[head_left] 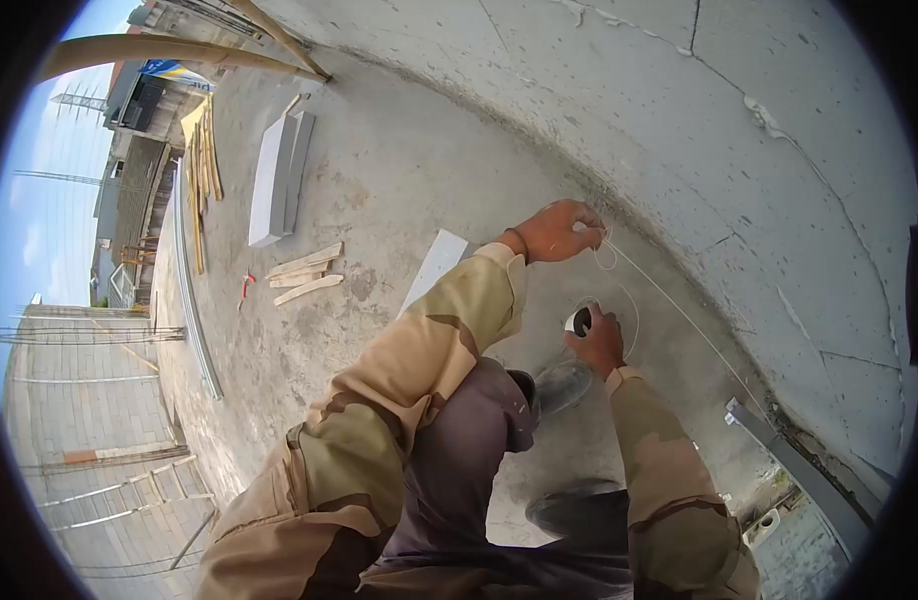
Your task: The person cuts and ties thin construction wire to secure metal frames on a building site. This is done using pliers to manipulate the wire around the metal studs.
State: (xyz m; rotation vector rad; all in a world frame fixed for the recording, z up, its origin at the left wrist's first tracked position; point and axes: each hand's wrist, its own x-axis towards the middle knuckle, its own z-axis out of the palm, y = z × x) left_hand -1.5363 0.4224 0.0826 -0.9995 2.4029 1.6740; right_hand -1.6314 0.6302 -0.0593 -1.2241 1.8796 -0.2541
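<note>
My left hand (557, 232) is closed near the base of the wall, its fingertips pinching a thin white string (669, 297). From there the string runs taut along the wall's foot toward a grey metal beam (794, 470). A slack loop also hangs between my two hands. My right hand (601, 345) grips a white spool (579, 321) with a dark round hollow, held low over the concrete floor. Both forearms wear camouflage sleeves.
A grey block wall (759, 190) rises along the right. On the concrete floor (379, 140) lie pale blocks (276, 185), wood strips (307, 272), a red-handled tool (246, 288) and a white slab (434, 265). My dark boots (564, 388) stand below my hands. A bamboo pole (179, 50) crosses the upper left.
</note>
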